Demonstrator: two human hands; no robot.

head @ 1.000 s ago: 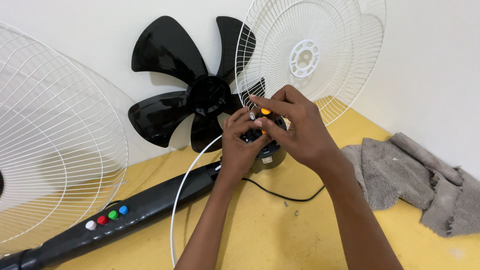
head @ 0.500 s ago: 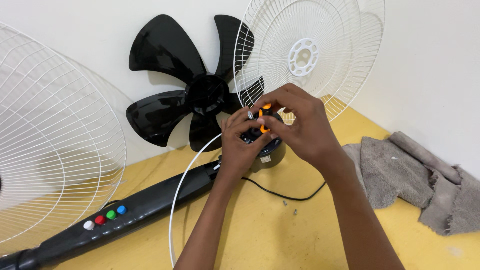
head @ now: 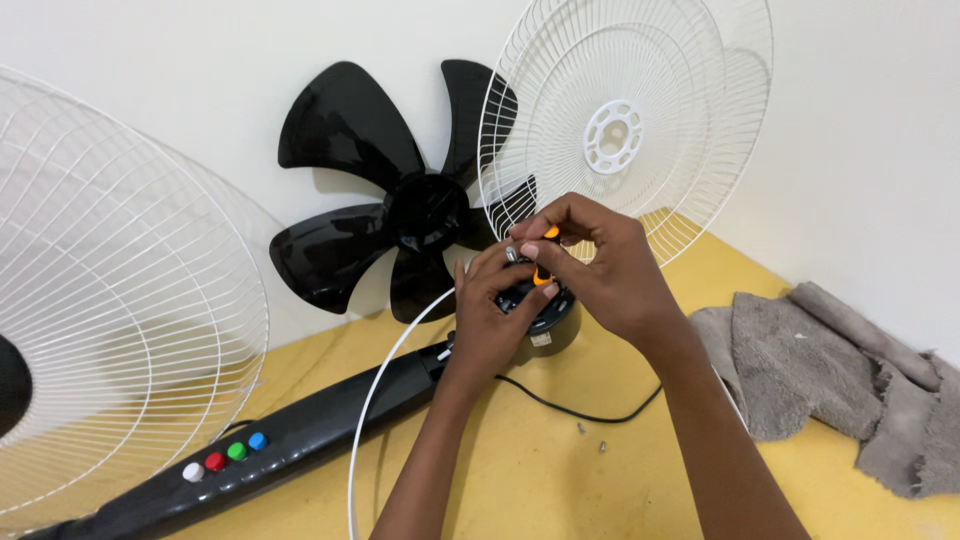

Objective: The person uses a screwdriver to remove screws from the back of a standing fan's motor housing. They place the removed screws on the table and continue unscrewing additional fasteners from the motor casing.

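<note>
— What do the hands have hold of?

— The right hand (head: 620, 285) has its fingers curled shut around a small screwdriver (head: 543, 262) with an orange and black handle; only bits of orange show between thumb and fingertips. The left hand (head: 490, 315) is wrapped around the top of the black motor (head: 548, 322), closed on it from the near side.

— So where does the motor sit against that grip?

— Right under both hands. The screwdriver points down into its top, and the left fingers touch the housing just beside the tool. The lower, rounded part of the motor shows below the right palm, resting on the yellow table (head: 560, 480).

— Can you see the tip of the tool?

— No, the fingers hide it, so I cannot tell what it meets.

— What lies around the hands?

— Behind them the black fan blade (head: 390, 210) leans on the wall, and a white wire grille (head: 640, 120) stands just above the right hand. A thin black cord (head: 580, 412) runs out from the motor beneath the right wrist, with two small screws (head: 592, 437) lying near it. A grey rag (head: 820, 370) lies well off to the right of the grip. To the left, below the left forearm, stretches the black fan stem (head: 270, 465) with its coloured buttons (head: 225, 458), and a second grille (head: 110, 300) stands beyond that.
</note>
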